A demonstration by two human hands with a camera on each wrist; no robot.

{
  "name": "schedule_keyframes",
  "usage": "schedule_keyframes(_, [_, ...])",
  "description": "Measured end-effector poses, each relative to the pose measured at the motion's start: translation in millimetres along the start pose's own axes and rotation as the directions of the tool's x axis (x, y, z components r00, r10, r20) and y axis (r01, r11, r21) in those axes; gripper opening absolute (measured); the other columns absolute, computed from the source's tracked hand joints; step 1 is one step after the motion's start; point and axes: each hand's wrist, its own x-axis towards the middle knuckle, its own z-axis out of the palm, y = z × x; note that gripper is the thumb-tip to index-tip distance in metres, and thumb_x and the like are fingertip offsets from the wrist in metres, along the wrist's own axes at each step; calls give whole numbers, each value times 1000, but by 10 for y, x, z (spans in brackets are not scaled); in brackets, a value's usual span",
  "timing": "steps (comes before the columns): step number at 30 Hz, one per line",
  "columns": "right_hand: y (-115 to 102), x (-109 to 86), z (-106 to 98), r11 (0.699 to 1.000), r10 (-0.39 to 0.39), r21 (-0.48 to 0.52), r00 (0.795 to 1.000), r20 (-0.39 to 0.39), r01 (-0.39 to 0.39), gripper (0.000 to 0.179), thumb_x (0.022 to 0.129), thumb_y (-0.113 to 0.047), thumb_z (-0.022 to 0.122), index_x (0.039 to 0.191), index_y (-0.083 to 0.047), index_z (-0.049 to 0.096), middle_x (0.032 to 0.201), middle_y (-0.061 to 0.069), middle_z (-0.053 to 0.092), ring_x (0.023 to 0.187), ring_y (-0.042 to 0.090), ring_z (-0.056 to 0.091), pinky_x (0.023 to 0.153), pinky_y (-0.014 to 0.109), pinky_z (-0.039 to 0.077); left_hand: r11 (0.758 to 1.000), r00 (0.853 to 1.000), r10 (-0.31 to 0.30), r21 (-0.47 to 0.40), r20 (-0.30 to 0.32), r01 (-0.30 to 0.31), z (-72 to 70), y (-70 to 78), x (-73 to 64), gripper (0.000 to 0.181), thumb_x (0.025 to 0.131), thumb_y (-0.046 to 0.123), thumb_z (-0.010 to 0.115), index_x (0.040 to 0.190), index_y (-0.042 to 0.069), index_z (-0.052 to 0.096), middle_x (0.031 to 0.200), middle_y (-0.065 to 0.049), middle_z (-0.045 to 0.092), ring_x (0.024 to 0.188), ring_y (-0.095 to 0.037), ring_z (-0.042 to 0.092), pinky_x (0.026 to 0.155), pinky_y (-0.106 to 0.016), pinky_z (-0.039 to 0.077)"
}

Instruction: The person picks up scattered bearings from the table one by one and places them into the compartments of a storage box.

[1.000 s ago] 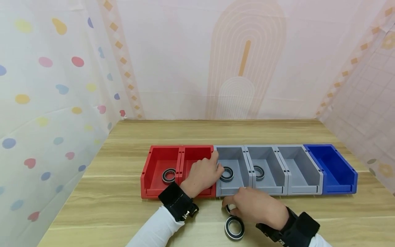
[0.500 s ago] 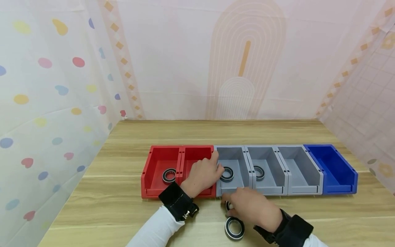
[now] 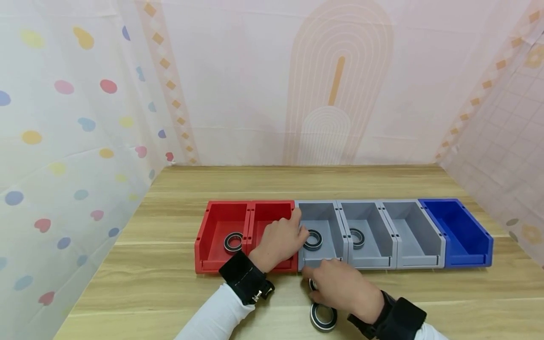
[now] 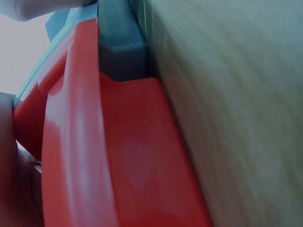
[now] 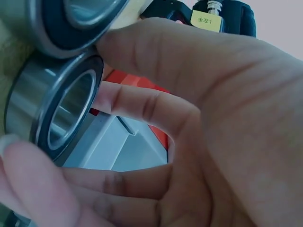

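Note:
In the head view, my right hand [image 3: 342,289] is on the table in front of the first grey bin, its fingers curled round a ball bearing [image 3: 312,284] that they partly cover. The right wrist view shows thumb and fingers about this bearing [image 5: 59,106], close against a second bearing [image 5: 80,23]. That second bearing [image 3: 324,317] lies flat on the wood, nearer me. My left hand [image 3: 278,241] lies over the second red bin [image 3: 272,212], at the wall shared with the first grey bin [image 3: 320,215]. Its other fingertips are hidden inside the red bin, so its hold is unclear.
More bearings lie singly in the first red bin [image 3: 223,217], the first grey bin and the second grey bin [image 3: 365,215]. A third grey bin [image 3: 408,222] and a blue bin [image 3: 454,231] finish the row on the right. Curtains enclose the wooden table [image 3: 127,293].
My right hand has shifted slightly left, and the bearing under its fingers has moved a little with it. My left hand, the bins and the nearer bearing look unmoved.

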Motion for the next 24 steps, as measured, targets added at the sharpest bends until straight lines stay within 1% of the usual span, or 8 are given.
schedule_keyframes(3, [1,-4,9,1000,-3,-2,1000,-6,3,16,74,-23,70,84,-19,59,56,-11,47,49,1,43,44,20,36,1000,1000,1,2,-1,-1,2,3,-1,17,86,26,47,95,12,40,46,1,39,34,-11,39,33,-20,32])
schedule_keyframes(7, [4,-1,-1,1000,-1,16,1000,12,0,16,74,-22,70,87,-18,62,57,-11,48,50,1,44,45,20,37,1000,1000,-2,2,3,2,1,8,2,18,86,26,48,95,12,40,46,1,39,34,-11,39,33,-20,33])
schedule_keyframes(13, [2,5,-36,1000,-3,10,1000,22,3,16,74,-23,70,88,-19,63,58,-12,50,51,1,45,46,20,38,1000,1000,-3,-1,3,3,-15,17,13,20,86,27,48,96,12,40,46,0,39,34,-12,39,33,-20,32])
schedule_keyframes(17, [0,-14,-93,999,0,35,999,48,-2,14,75,-23,69,87,-20,62,55,-12,45,49,2,42,44,20,35,1000,1000,-5,3,7,5,-19,18,10,19,86,26,48,96,12,40,46,0,38,34,-11,39,32,-20,31])
schedule_keyframes(21, [40,-58,-201,995,-16,100,998,65,9,19,77,-23,66,96,-22,64,52,-12,40,47,4,39,43,20,32,1000,1000,-3,3,5,3,-11,10,6,18,87,26,46,95,12,39,46,1,38,34,-12,38,32,-20,30])
schedule_keyframes(23, [72,-90,-264,993,-28,115,999,43,22,23,78,-24,65,100,-24,64,53,-11,39,48,6,38,43,21,31,1000,1000,-4,3,9,4,-5,6,4,17,87,26,46,94,13,39,47,1,38,34,-12,39,32,-20,30])
schedule_keyframes(24, [96,-105,-296,993,-35,109,999,18,33,25,78,-24,64,102,-24,64,54,-10,39,50,6,39,44,21,32,1000,1000,-6,2,11,6,-3,4,3,16,87,26,46,93,13,39,47,1,38,34,-12,39,33,-20,30])
